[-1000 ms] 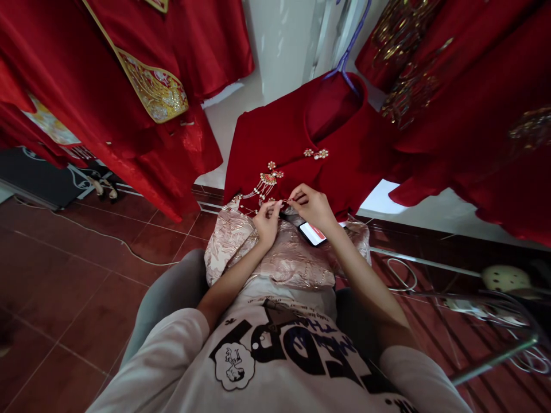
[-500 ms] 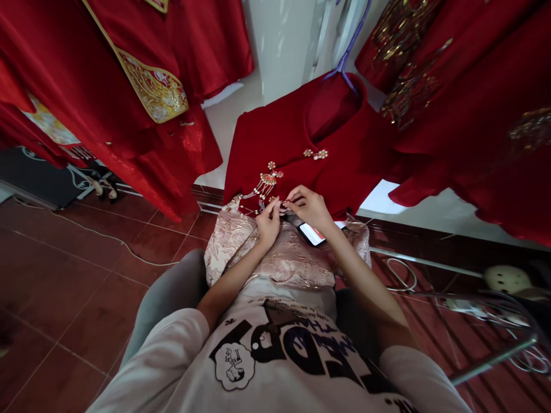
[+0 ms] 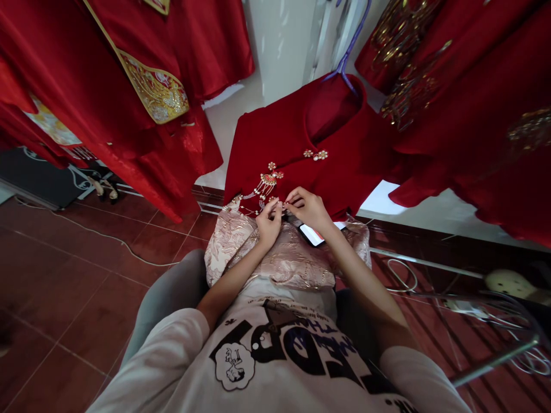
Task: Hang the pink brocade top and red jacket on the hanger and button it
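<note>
Among hanging red gowns (image 3: 129, 69), the tassel brooch (image 3: 266, 184) sits on the jacket (image 3: 267, 137) while your left hand (image 3: 269, 225) and right hand (image 3: 309, 209) pinch something too small to tell.

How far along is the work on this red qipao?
Partway, it seems. Already in place: a gold fan-shaped tassel ornament and pearl-topped knot buttons on the red qipao. In hand: the left hand and right hand meet at the fingertips beside the tassel, at something too small to make out. Left: hard to tell, though the cloth right of the hands shows no ornament.
</note>
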The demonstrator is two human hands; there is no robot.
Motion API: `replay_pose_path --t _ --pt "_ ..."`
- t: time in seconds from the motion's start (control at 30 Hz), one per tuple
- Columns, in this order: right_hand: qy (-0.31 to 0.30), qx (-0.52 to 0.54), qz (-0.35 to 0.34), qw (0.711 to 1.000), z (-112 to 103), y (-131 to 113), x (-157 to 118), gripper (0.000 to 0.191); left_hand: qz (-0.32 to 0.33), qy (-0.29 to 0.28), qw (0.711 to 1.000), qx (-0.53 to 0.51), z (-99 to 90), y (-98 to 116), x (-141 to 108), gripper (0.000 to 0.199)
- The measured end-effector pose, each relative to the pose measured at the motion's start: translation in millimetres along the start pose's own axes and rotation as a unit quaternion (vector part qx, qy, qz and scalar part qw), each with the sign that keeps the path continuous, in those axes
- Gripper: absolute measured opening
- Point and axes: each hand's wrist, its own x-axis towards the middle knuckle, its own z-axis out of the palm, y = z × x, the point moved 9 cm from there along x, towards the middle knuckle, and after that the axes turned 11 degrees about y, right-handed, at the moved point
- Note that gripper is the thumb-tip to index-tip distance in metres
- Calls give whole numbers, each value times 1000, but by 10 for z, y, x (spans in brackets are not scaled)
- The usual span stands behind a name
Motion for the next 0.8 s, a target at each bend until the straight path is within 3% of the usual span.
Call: replay_pose_path --t 0.8 --pt "38 -45 -24 998 37 25 -18 6 -26 -28 999 -20 47 -72 14 43"
